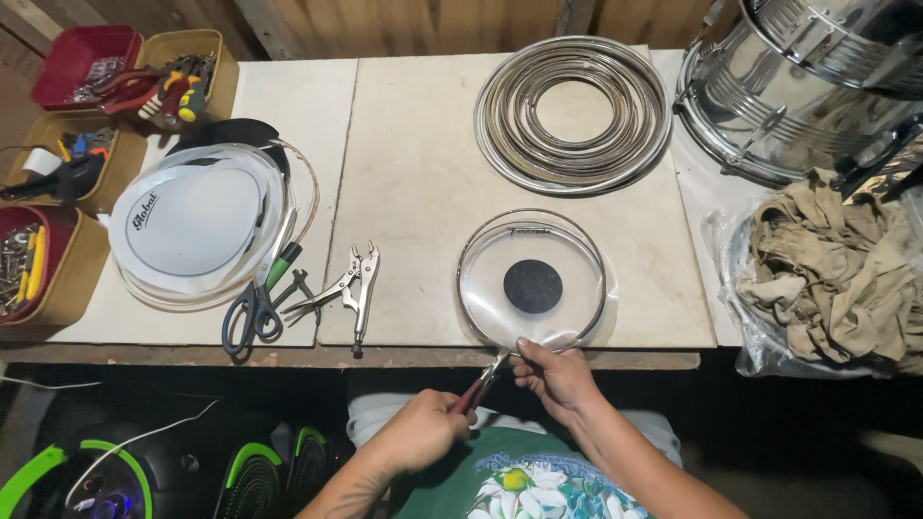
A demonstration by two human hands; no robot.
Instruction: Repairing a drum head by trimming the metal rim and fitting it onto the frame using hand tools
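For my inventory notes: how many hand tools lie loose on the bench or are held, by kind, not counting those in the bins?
Scissors: 1
Locking pliers: 1
Red-handled pliers in the left hand: 1
Total: 3
The right hand holds the clear drumhead rim.

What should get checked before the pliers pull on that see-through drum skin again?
1. Pliers gripped firmly in the left hand: ok.
2. Plier tips on the near rim of the clear drumhead: cannot tell, the tips are too small to see.
3. Right hand steadying the rim next to the pliers: ok.
4. Drumhead fully on the table: not ok, its near edge overhangs.
5. Locking pliers and scissors lying apart from the drumhead: ok.
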